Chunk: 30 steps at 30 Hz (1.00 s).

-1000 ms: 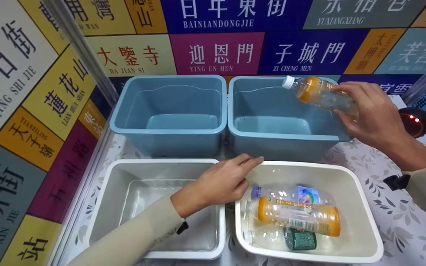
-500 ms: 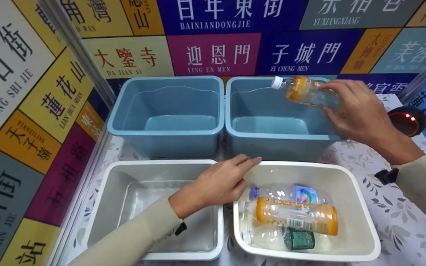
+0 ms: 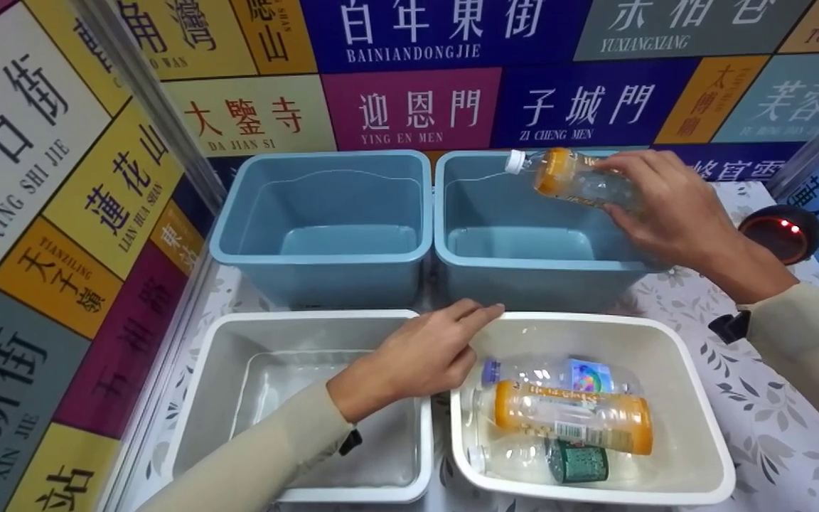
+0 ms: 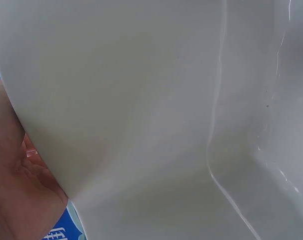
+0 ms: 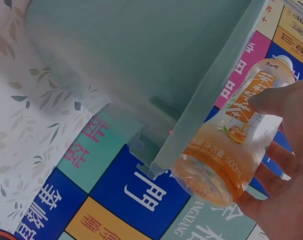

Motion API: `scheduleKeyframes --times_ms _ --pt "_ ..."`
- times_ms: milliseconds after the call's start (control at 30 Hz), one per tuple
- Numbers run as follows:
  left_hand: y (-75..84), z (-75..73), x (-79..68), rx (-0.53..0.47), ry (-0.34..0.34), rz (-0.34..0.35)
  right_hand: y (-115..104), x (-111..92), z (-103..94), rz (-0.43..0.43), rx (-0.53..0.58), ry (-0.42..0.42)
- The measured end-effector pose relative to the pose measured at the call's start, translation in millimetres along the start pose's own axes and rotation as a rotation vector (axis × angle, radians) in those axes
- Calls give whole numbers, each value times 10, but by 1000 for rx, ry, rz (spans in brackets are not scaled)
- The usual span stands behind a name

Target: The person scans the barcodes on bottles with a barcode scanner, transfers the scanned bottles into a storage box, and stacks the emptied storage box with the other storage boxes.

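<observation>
My right hand [image 3: 672,203] grips a clear plastic bottle [image 3: 576,174] with an orange label and white cap. The bottle is tilted over the right blue bin [image 3: 544,264], cap end to the left. In the right wrist view the bottle [image 5: 236,125] is near the bin's rim, its "500mL" label showing. My left hand [image 3: 420,352] lies between the two white bins, loosely curled, its fingertips by the corner of the right white bin [image 3: 694,398]. Inside that bin lie several bottles, including an orange-labelled bottle [image 3: 573,416] and one with a green label [image 3: 580,461].
A left blue bin [image 3: 324,259] stands behind the left white bin [image 3: 210,398]; nothing shows inside either. A dark round device [image 3: 779,235] with red lights stands at the right. Panels with printed signs [image 3: 416,107] enclose the back and left. A leaf-patterned cloth [image 3: 786,398] covers the table.
My right hand has carried the bottle to the left, farther over the right blue bin. My left hand has stayed in place; the view has shifted slightly.
</observation>
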<state>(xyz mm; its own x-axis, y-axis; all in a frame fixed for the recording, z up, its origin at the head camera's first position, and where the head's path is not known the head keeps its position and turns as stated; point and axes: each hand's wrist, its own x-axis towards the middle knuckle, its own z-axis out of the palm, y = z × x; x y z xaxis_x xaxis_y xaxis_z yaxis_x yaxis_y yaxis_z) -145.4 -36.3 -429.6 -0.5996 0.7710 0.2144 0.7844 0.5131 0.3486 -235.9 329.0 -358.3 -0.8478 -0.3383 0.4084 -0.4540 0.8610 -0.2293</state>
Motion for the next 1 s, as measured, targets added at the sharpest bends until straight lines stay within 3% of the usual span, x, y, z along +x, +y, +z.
scheduleKeyframes --times_ms 567,1000 --pt "-11 8 5 21 6 -3 16 148 88 -8 10 -80" --pt "-3 1 1 19 -1 -5 32 269 151 25 25 -263"
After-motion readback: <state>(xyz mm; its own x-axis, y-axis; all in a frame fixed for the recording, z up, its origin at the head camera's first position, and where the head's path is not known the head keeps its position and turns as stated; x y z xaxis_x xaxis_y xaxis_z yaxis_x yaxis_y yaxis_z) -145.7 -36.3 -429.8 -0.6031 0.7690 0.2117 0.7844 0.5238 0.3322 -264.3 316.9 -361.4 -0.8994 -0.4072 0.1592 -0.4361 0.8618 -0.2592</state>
